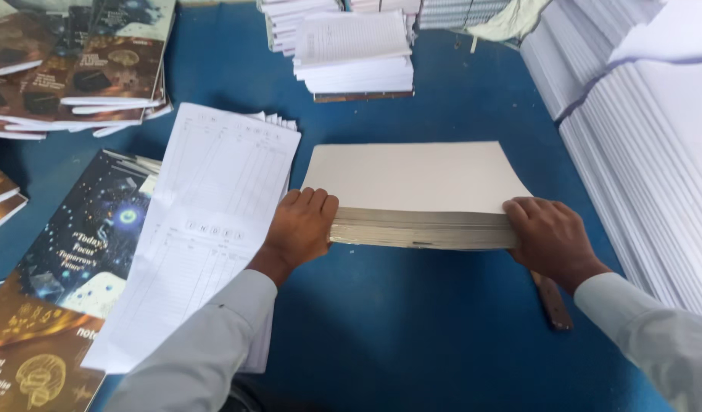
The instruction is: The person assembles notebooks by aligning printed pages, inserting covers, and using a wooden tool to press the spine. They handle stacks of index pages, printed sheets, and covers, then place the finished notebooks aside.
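Note:
A thick stack of cream sheets (pixel 416 179) lies flat on the blue table (pixel 412 336) in the middle of the view. My left hand (pixel 301 229) grips its near left corner, fingers curled over the top edge. At the near right corner my right hand (pixel 549 240) clasps the stack the same way. Both arms wear light grey sleeves.
Printed ruled sheets (pixel 206 229) lie left of the stack, over dark illustrated notebook covers (pixel 69 267). More covers (pixel 84 61) are piled at the far left. White paper stacks (pixel 355 53) stand at the back and tall ones (pixel 641 152) on the right. A dark flat tool (pixel 553 301) lies under my right wrist.

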